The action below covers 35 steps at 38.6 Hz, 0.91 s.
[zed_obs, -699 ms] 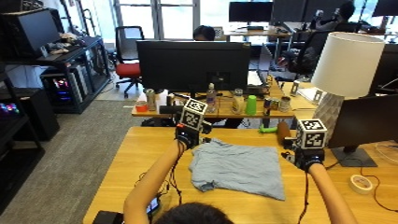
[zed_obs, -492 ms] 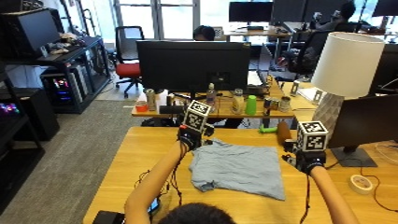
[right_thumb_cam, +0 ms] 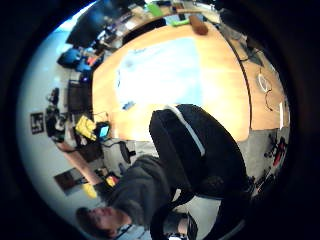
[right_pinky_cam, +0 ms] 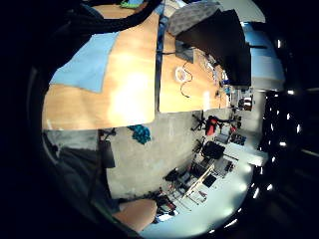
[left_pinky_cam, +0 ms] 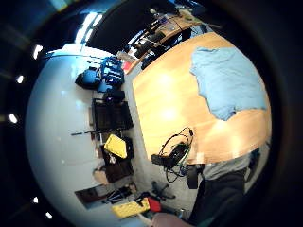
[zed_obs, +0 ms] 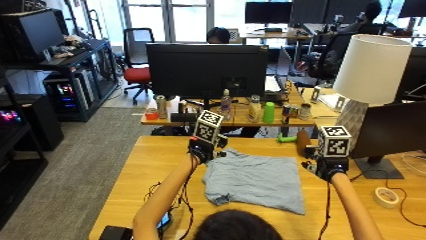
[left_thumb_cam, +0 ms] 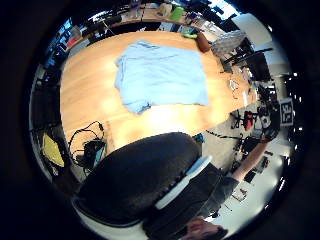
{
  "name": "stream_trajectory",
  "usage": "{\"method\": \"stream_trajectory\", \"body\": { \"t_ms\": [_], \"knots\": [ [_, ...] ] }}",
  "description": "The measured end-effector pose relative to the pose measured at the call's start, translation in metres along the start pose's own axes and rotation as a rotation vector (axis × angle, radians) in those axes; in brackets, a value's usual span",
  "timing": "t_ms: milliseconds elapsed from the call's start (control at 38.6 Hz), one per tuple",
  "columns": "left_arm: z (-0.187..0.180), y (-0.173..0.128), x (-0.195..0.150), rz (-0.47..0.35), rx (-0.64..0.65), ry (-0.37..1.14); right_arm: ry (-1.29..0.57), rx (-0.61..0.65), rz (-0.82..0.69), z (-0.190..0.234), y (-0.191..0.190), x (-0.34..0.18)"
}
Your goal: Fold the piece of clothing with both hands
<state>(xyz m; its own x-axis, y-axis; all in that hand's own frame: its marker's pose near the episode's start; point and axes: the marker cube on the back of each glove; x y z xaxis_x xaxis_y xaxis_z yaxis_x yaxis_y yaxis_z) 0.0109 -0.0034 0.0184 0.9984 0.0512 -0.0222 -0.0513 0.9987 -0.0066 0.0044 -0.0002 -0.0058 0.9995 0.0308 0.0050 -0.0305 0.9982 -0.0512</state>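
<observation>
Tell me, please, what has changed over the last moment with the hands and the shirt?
Very little. The left hand stays raised at the shirt's far left corner and the right hand stays beyond its right edge; neither has visibly taken hold of the cloth. The shirt lies spread on the table just as before, its near left corner still bunched.

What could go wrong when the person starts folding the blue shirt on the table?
Two risks, both guesses. The light blue shirt lies rumpled on the wooden table, its near left corner bunched, so a fold may come out crooked. The left hand and right hand are raised near the shirt's far corners, not on the cloth; close beyond stands a brown cylinder-shaped object that a hand might knock. Whether the fingers are curled cannot be seen.
</observation>
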Motion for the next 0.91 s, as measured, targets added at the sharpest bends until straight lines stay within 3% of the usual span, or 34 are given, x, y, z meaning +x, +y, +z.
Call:
{"method": "stream_trajectory", "body": {
  "t_ms": [233,388,543,802,906],
  "knots": [
    [0.017,-0.012,-0.004,-0.014,-0.072,0.013,-0.019,-0.026,-0.036,0.001,-0.007,-0.001],
    [0.034,-0.024,0.007,0.035,-0.115,0.056,-0.029,-0.07,-0.05,0.015,-0.015,-0.004],
    [0.057,-0.026,0.023,0.093,-0.079,0.052,-0.02,-0.106,-0.043,0.03,-0.026,-0.005],
    [0.153,-0.038,0.06,0.205,-0.253,0.116,0.018,-0.16,-0.06,0.064,-0.04,-0.01],
    [0.177,-0.029,0.068,0.135,-0.314,0.05,0.043,-0.178,-0.059,0.073,-0.043,-0.013]
  ]
}}
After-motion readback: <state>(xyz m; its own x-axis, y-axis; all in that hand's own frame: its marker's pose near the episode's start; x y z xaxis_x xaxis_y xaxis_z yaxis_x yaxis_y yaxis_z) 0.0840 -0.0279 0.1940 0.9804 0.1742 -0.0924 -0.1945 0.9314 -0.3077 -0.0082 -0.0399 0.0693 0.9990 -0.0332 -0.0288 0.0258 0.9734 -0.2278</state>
